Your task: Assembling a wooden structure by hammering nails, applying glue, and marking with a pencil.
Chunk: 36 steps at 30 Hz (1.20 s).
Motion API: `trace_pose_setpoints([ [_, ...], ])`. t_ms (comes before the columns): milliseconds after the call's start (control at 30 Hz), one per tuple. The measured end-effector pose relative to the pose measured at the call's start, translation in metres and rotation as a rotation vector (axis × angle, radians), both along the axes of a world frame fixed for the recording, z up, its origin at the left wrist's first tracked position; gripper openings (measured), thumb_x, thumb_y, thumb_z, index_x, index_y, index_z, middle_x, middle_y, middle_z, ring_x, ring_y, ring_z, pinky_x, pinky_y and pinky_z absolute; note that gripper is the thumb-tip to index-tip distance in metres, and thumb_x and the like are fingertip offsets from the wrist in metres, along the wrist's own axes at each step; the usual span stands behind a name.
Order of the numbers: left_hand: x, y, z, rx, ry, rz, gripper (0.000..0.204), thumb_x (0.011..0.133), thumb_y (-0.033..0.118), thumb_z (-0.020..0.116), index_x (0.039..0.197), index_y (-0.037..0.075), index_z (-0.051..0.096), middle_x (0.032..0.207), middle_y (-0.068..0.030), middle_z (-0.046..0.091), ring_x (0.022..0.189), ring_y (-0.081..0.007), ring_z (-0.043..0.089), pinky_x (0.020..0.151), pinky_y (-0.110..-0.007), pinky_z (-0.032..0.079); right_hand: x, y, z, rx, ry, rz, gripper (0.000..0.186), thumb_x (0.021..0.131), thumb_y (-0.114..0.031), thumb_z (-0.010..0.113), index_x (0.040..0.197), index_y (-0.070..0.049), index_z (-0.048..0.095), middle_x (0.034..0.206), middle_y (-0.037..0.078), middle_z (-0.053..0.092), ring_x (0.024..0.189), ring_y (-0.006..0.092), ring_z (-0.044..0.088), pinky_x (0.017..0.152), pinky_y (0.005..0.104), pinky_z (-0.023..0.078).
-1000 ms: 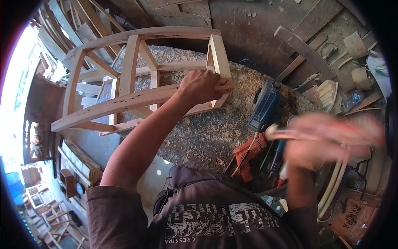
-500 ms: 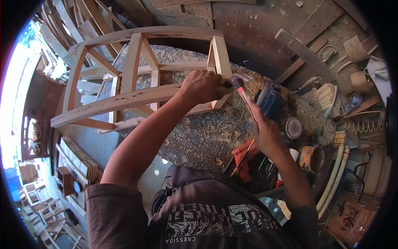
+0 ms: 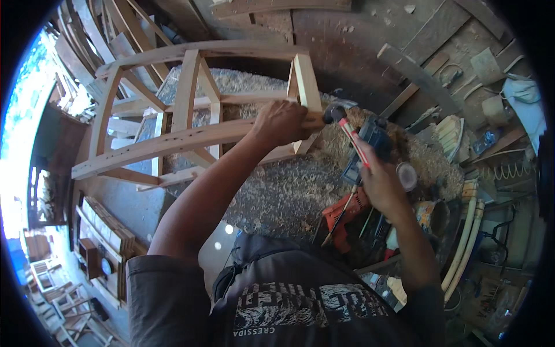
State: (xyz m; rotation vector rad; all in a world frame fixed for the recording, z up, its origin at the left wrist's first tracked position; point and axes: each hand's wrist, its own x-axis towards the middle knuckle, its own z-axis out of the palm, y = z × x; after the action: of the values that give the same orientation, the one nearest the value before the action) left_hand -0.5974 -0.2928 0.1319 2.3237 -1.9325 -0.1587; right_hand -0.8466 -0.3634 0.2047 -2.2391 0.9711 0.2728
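A wooden frame (image 3: 191, 136) of curved rails and crosspieces lies across the bench ahead of me and to the left. My left hand (image 3: 281, 122) is closed round the right end of its near rail, next to the pale end post (image 3: 308, 84). With my right hand (image 3: 380, 180) I grip a claw hammer (image 3: 354, 140) by its red handle. The dark hammer head is just right of the rail's end, and a small gap seems to part them. Any nail at the joint is too small or hidden to make out.
Sawdust and shavings cover the dark bench top (image 3: 277, 194). A blue power tool (image 3: 376, 144) and an orange drill (image 3: 345, 214) lie near my right hand. Pale hoses (image 3: 465, 246) run at the right; wooden boards (image 3: 107, 225) are stacked at the left.
The hammer head has shifted slightly right, away from the rail's end, and my right hand moved right with it. My left hand keeps its hold on the frame.
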Motion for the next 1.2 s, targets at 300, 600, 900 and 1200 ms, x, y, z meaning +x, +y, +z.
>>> trace_pose_setpoints([
  [300,-0.011,0.024,0.045,-0.581,0.270,0.163,0.049,0.084,0.047,0.067,0.092,-0.001,0.064,0.078,-0.0121,0.065,0.073,-0.0285,0.067,0.069,-0.040,0.053,-0.077,0.018,-0.033,-0.054,-0.748,-0.166,0.053,0.098,-0.010,0.051,0.148,-0.007,0.034,0.128,0.013,0.057,0.086,0.0195,0.062,0.073,0.0292,0.049],
  [600,-0.062,0.223,-0.206,-0.360,2.505,0.936,0.011,0.098,0.016,0.049,0.092,0.007,0.052,0.085,-0.0114,0.060,0.070,-0.0192,0.058,0.060,-0.032,0.047,-0.081,0.072,-0.096,0.474,-0.857,-0.320,0.053,0.101,-0.013,0.050,0.151,-0.016,0.031,0.087,-0.002,0.054,0.053,0.0014,0.039,0.043,0.0183,0.034],
  [900,-0.068,0.222,-0.152,-0.825,2.287,0.972,0.025,0.101,0.005,0.046,0.124,-0.003,0.041,0.126,-0.0257,0.053,0.116,-0.0372,0.058,0.101,-0.044,0.050,-0.063,0.085,-0.093,0.479,-0.820,-0.256,0.054,0.102,-0.011,0.048,0.152,-0.014,0.028,0.086,0.000,0.052,0.050,0.0014,0.038,0.041,0.0188,0.034],
  [1200,-0.080,0.234,-0.155,-0.770,2.218,1.025,0.015,0.099,0.010,0.053,0.107,-0.002,0.054,0.109,-0.0178,0.065,0.106,-0.0297,0.064,0.094,-0.041,0.055,-0.063,0.094,-0.128,0.334,-0.557,-0.146,0.030,0.093,-0.015,0.064,0.120,0.000,0.059,0.077,0.002,0.056,0.059,0.0111,0.051,0.058,0.0282,0.044],
])
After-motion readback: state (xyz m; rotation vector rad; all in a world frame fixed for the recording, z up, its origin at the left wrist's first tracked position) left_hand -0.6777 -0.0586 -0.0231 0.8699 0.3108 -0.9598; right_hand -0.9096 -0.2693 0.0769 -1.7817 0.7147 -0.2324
